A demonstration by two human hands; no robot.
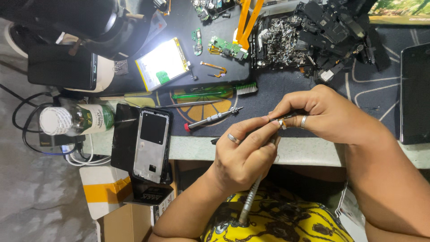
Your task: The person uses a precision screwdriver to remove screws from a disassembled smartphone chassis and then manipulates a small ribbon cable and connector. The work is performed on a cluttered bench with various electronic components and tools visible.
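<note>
Your left hand (244, 154) grips a metal-handled tool (250, 201); your right hand (322, 112) pinches a small part (282, 123) at the tool's tip, fingers touching. Both hover just right of the red-capped screwdriver (212, 119). Left of it: phone frame (152, 144), bottle (74, 120). Beyond it: green brush (215, 92).

Table: pale-edged table (309, 152) with a dark mat (286, 89) on top.
Left end: phone frame (151, 144) overhanging the front edge, beside a white-capped bottle (74, 120) lying on its side.
Middle: red-tipped screwdriver (211, 119), metal tweezers (192, 104), green brush (215, 92), flat battery (162, 62) under bright light, green circuit boards (226, 47).
Back: tray of small screws (280, 42), heap of black parts (336, 31).
Right edge: dark phone (415, 92) lying flat.
</note>
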